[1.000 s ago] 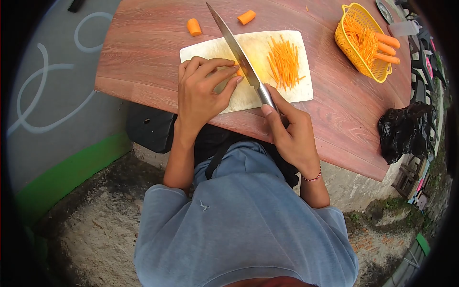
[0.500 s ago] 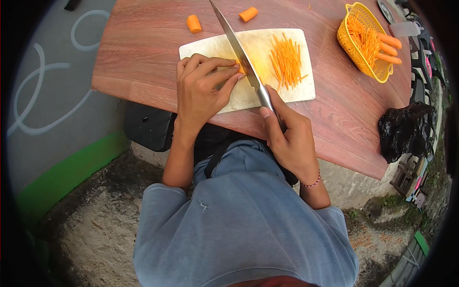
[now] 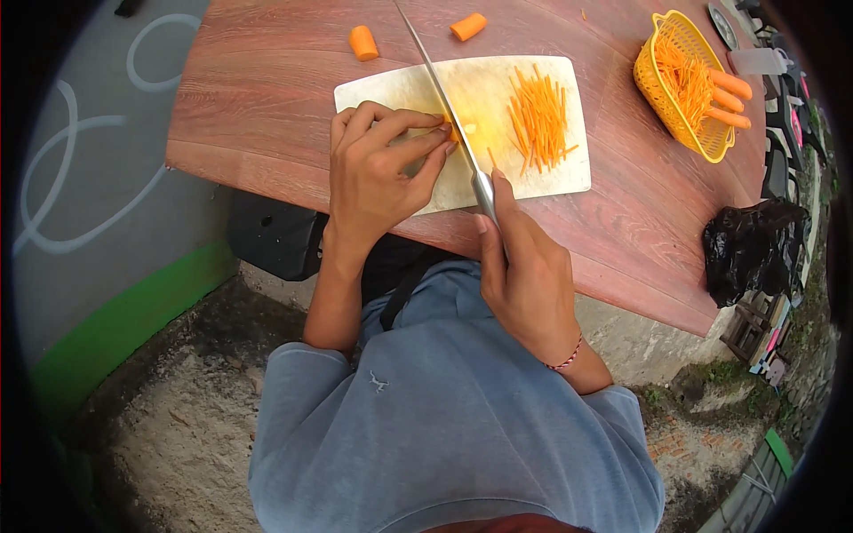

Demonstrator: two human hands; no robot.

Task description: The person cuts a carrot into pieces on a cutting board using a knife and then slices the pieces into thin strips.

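Note:
My right hand (image 3: 524, 271) grips the handle of a long kitchen knife (image 3: 442, 89), blade edge-down across a pale cutting board (image 3: 542, 182). My left hand (image 3: 378, 173) curls its fingers over a small carrot piece (image 3: 455, 133), pinning it to the board right beside the blade. A heap of thin carrot strips (image 3: 538, 115) lies on the board's right half.
Two carrot chunks (image 3: 362, 42) (image 3: 467, 27) lie on the reddish wooden table (image 3: 267, 98) beyond the board. A yellow basket (image 3: 662, 98) with carrot strips and whole carrots stands at the far right. A black plastic bag (image 3: 746, 249) hangs off the table's right edge.
The knife has swung more upright and come down beside the carrot piece. My right hand has slid slightly left and lower. My left hand stays on the carrot.

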